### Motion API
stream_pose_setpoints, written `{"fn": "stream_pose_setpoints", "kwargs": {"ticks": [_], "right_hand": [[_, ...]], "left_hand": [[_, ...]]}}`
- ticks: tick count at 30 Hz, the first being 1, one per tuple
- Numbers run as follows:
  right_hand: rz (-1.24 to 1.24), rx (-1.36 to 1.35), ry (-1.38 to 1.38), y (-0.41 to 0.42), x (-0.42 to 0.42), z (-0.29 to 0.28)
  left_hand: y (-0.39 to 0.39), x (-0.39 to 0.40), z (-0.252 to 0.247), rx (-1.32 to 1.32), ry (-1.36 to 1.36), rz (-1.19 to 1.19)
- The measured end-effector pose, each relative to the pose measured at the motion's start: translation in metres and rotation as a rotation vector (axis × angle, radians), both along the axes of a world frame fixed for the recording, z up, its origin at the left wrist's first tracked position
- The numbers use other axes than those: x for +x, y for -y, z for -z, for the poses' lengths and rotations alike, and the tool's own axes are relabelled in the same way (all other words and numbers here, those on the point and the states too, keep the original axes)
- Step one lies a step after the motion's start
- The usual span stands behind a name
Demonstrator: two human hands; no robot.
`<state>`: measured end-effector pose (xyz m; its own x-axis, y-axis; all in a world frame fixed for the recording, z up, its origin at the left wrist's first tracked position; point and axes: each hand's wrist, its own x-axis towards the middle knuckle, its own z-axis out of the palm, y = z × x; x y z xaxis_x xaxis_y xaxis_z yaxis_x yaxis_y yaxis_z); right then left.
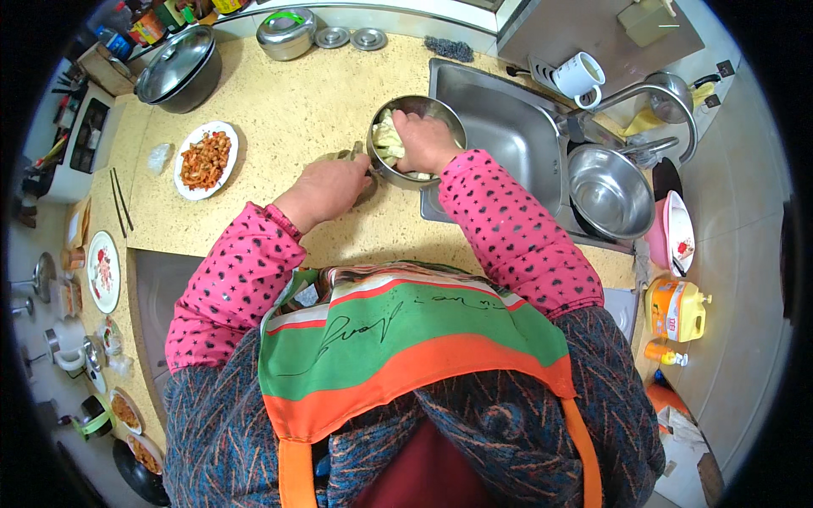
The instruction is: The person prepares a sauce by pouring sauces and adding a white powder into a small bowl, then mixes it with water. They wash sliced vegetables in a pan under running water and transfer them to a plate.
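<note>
My right hand [424, 140] reaches into a round stainless steel bowl [452, 114], its fingers down among pale green cut vegetable pieces [387, 141]. The fingertips are hidden, so I cannot tell whether they grip any pieces. The bowl stands at the left edge of the sink. Just left of it, my left hand [333, 187] is closed around a dull grey-brown item [367, 190], which shows above and to the right of the fingers. Most of that item is covered by the hand, and its kind is unclear.
A stainless steel sink [502, 127] with a curved faucet [689, 114] and a metal basin [610, 190] lies right. Left on the speckled counter are a plate of reddish food [204, 160], chopsticks [119, 202] and a lidded pot [184, 70]. A lidded steel container [286, 38] stands behind.
</note>
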<state>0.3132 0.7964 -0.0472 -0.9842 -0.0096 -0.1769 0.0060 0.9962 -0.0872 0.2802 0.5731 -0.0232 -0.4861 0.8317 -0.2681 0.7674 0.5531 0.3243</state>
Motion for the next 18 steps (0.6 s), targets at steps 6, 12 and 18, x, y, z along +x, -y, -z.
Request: {"fn": "stream_pose_setpoints", "kwargs": {"ticks": [6,12,18], "right_hand": [[-0.146,-0.269,0.104,-0.024,0.004,-0.032],[0.051,-0.153,-0.334,-0.049,-0.005,-0.053],[0.501,-0.778,0.114,-0.067,0.039,-0.013]], "left_hand": [[-0.001,0.007,-0.005,-0.02,-0.005,-0.011],[0.014,0.001,0.009,0.226,0.543,-0.18],[0.033,0.014,0.026,0.377,1.256,-0.376]]}}
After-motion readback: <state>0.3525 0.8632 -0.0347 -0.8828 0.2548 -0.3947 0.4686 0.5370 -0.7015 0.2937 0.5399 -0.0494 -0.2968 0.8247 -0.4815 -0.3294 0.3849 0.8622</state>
